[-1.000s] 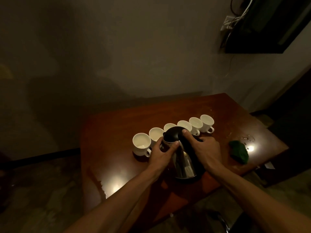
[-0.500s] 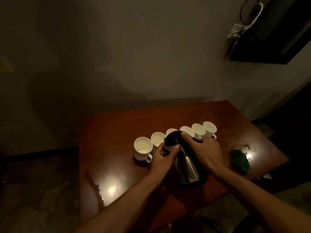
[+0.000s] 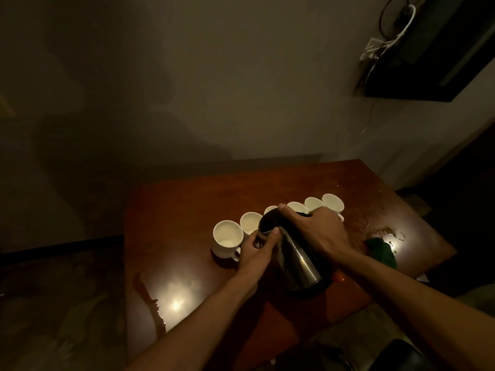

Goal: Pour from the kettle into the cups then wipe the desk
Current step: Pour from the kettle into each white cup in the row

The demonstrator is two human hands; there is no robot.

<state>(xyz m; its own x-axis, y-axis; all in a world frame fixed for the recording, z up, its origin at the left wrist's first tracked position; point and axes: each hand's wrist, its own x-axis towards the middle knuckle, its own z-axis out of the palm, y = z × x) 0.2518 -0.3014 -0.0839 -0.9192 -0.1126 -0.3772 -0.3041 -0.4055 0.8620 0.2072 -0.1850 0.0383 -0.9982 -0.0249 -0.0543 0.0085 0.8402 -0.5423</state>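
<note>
As right hand grips kettle, left hand steadying

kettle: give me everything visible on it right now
The kettle has a shiny steel body, wider at the bottom, and a dark lid. It leans top-first toward the row of white cups on the wooden desk. The right hand grips its top; the left hand holds its spout side. No stream visible.
</note>
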